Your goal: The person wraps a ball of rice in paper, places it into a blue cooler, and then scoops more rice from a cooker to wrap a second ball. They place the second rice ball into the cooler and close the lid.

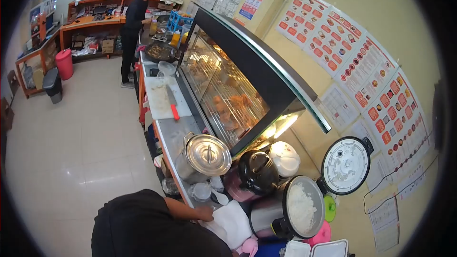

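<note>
A bare forearm comes out of a black short sleeve at the bottom, and my left hand (205, 213) is at the left edge of a white cloth or sheet (232, 223) on the counter. Its fingers are too small and unclear to make out a grip. Just above it are a clear lidded container (201, 192) and a white spoon (221, 198). To the right stands an open rice cooker with white rice (301, 208), its lid (346, 165) raised. My right hand is out of view.
A lidded steel pot (208, 156), a black-lidded cooker (258, 173) and a lit food display case (228, 95) line the counter. A red-handled knife (174, 110) lies on a white cutting board (159, 97). Another person (134, 28) in black stands at the far end.
</note>
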`<state>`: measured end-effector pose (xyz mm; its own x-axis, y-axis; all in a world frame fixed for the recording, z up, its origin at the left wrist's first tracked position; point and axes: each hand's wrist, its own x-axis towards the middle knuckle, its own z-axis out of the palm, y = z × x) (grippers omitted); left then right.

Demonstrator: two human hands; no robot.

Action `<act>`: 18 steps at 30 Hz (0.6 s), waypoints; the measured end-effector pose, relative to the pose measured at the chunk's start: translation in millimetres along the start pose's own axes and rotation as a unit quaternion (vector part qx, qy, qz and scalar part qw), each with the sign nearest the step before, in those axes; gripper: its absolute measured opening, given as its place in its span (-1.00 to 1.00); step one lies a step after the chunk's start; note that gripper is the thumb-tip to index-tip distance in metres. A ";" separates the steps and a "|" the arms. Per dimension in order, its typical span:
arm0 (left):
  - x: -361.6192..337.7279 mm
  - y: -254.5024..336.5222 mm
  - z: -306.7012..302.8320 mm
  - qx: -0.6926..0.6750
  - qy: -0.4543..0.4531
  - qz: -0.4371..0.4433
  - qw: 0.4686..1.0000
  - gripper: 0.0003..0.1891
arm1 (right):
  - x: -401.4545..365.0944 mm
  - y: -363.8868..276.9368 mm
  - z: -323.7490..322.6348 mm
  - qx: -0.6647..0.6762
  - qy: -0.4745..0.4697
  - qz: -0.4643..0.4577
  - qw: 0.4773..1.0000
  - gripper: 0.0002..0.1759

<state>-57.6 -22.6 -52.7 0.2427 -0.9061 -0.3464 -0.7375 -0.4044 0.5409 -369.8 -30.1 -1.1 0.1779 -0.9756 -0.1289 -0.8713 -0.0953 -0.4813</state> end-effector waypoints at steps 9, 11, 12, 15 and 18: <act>30.9 60.5 -52.8 0.039 -0.017 0.272 0.961 -0.61 | 50.5 10.4 -16.9 -0.024 0.080 -0.214 0.973 -0.42; 54.2 66.1 -41.4 0.092 -0.027 0.393 0.915 -0.52 | 61.6 4.2 -13.1 -0.093 0.048 -0.211 0.972 -0.38; 59.6 68.5 -34.7 0.102 -0.036 0.398 0.911 -0.46 | 64.5 1.6 -13.2 -0.129 0.032 -0.209 0.969 -0.36; 75.0 71.6 -20.5 0.149 -0.067 0.398 0.902 -0.31 | 61.1 -16.2 -21.9 -0.166 -0.029 -0.151 0.974 -0.37; 80.7 72.9 -22.4 0.190 -0.095 0.378 0.901 -0.23 | 61.7 -19.5 -25.5 -0.121 -0.032 -0.134 0.983 -0.45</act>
<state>-77.7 -128.0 -24.1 -0.5043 -0.8532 -0.1332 -0.8186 0.4232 0.3884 -353.5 -93.5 22.5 0.4378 -0.8952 -0.0831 -0.8712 -0.3995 -0.2852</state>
